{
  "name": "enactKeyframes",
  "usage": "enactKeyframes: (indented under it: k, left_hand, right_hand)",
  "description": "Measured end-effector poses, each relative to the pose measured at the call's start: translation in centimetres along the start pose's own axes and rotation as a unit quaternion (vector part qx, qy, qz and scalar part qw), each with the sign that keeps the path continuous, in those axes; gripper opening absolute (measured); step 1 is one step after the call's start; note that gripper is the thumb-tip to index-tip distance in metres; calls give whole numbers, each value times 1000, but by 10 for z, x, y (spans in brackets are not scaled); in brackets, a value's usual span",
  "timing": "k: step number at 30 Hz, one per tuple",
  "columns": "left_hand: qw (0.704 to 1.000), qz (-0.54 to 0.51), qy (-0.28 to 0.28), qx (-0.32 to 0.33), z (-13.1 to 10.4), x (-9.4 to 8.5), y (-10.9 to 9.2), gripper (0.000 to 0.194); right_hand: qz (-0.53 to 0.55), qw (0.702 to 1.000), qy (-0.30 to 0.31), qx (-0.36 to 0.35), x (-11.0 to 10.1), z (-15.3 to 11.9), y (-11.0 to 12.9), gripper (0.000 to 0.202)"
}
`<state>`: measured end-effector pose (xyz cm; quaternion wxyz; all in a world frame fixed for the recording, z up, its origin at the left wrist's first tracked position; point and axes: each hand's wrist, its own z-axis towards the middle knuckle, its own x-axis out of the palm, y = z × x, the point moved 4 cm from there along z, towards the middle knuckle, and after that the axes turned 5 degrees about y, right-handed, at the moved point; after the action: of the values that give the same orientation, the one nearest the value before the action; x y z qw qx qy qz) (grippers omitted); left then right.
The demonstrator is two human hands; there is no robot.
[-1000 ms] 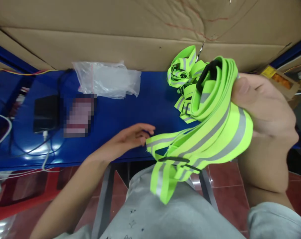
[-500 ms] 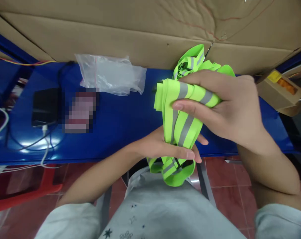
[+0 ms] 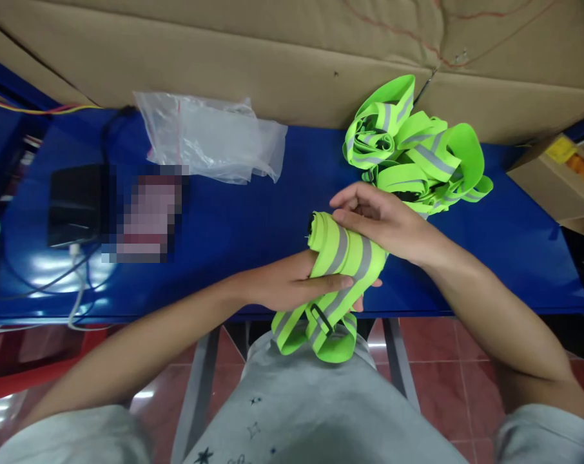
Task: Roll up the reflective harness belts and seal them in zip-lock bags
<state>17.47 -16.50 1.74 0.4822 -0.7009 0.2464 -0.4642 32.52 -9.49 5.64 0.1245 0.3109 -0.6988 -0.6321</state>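
Observation:
My left hand (image 3: 316,287) is closed around a folded bundle of neon-green reflective strap (image 3: 345,248) with grey stripes. Its thumb lies across the front and its fingertips come out on the far side. Below that grip hang loose loops of the strap and a black slide buckle (image 3: 321,319). At the bundle's upper right is my right hand (image 3: 374,216), loosely curled, with thumb and forefinger apart and nothing seen between them. Whether its palm edge touches the strap, I cannot tell. Behind it lies a tangled pile of more green reflective straps (image 3: 432,154).
On the blue table (image 3: 234,225) lie clear plastic bags (image 3: 214,138), a black box-shaped device (image 3: 77,203) with a white cable, and a blurred-out flat item (image 3: 149,212). An open cardboard box (image 3: 557,183) stands at right. Brown cardboard (image 3: 272,58) lines the back.
My right hand has let go of the bundle's upper end and shifted down and left. The bundle has been lowered and tilts more in my left hand. More of the strap pile shows.

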Motion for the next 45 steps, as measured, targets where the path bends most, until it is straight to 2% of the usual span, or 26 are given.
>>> enactKeyframes:
  k: [1, 3, 5, 7, 9, 12, 14, 17, 20, 23, 27, 31, 33, 35, 37, 39, 41, 42, 44, 45]
  left_hand:
    - [1000, -21, -3, -12, -1, -4, 0, 40]
    - [998, -54, -10, -29, -2, -12, 0, 41]
    - [998, -49, -15, -21, -2, -20, -2, 39]
    - [1000, -25, -16, -3, -2, -27, -4, 37]
    - [999, -43, -31, 6, 0, -32, -4, 32]
    - [982, -180, -60, -11, 2, -33, 2, 31]
    - [966, -254, -39, -35, 3, -26, 7, 37]
    - [958, -281, -24, -60, 4, -15, 14, 40]
    - [968, -238, -61, -57, 5, -14, 17, 35]
    - [983, -166, -69, -45, 5, -20, 13, 23]
    - [996, -66, -50, -24, 5, -25, 8, 25]
    - [999, 14, -29, 9, 2, -25, 9, 29]
    - [998, 42, -26, 25, 0, -25, 8, 26]
    - [998, 56, -29, 29, -1, -27, 7, 25]
    - [997, 64, -26, 29, -3, -28, 4, 23]
    - [996, 76, -25, 27, -4, -31, 0, 22]
    - [994, 99, -28, 31, -5, -33, -4, 19]
    - [992, 112, -34, 38, -5, -35, -5, 16]
    - [989, 129, -43, 60, -5, -36, -7, 11]
    - [989, 126, -43, 66, -5, -36, -6, 10]
  right_hand:
    - [-33, 999, -8, -25, -1, 2, 1, 35]
    - [-80, 995, 28, -53, 2, 3, 1, 41]
    - [-126, 985, 80, -81, 9, 2, 1, 42]
    - [-161, 976, 86, -115, 16, 2, -1, 46]
    - [-174, 974, 51, -133, 20, 3, -6, 51]
    - [-190, 968, -19, -162, 20, 6, -10, 42]
    - [-219, 956, -68, -182, 17, 7, -10, 42]
    - [-231, 950, -112, -178, 11, 6, -8, 43]
    - [-162, 971, -126, -123, 7, 5, -11, 37]
    - [-33, 991, -121, -34, 7, 3, -17, 34]
    - [144, 985, -65, 76, 12, 3, -24, 42]
    - [171, 977, 13, 127, 19, 5, -29, 45]
    - [121, 987, 5, 102, 16, 6, -30, 43]
    - [23, 998, -57, 30, 8, 5, -28, 39]
    - [-82, 991, -92, -49, 4, 2, -23, 35]
    - [-144, 984, -39, -102, 10, -1, -20, 37]
    - [-163, 978, 39, -127, 20, -3, -19, 57]
    - [-168, 976, 58, -125, 25, -3, -19, 70]
    - [-171, 979, 51, -97, 32, -3, -21, 85]
    - [-167, 982, 37, -77, 34, -2, -22, 83]
